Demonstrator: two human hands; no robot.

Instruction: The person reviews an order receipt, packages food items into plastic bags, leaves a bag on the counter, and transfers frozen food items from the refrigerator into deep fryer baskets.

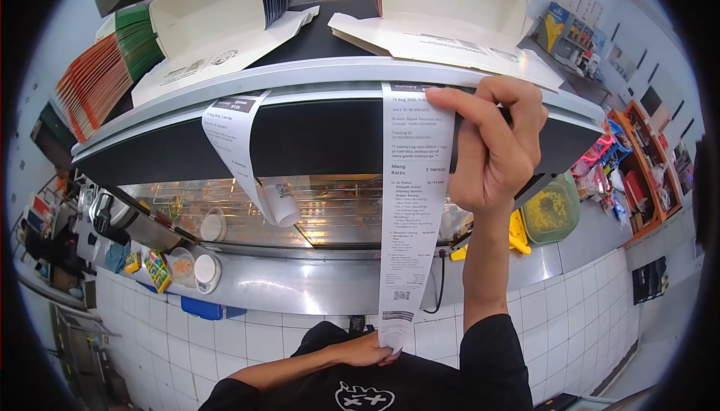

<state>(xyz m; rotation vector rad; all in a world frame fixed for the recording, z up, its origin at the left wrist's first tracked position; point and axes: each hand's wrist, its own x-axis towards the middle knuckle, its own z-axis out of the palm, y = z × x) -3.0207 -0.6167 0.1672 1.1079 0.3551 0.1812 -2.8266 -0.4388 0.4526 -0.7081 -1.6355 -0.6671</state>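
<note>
A long printed order receipt (411,208) hangs from the pale metal rail (330,73) along the counter's top edge. My right hand (501,145) is at its upper right corner, fingers curled and a fingertip on the paper just below the rail. Low in front of my shirt, my left hand (369,349) pinches the receipt's bottom end, holding the strip nearly straight. To the left, a second receipt (234,141) hangs from the same rail, its lower end curled up.
Open cardboard boxes (442,36) and stacked folded cartons (101,73) stand on top. Below is a lit case with wire racks (330,208). The steel counter (300,283) bears a green-rimmed tub of yellow food (551,212), a yellow-handled tool (517,232) and a white-lidded container (207,272).
</note>
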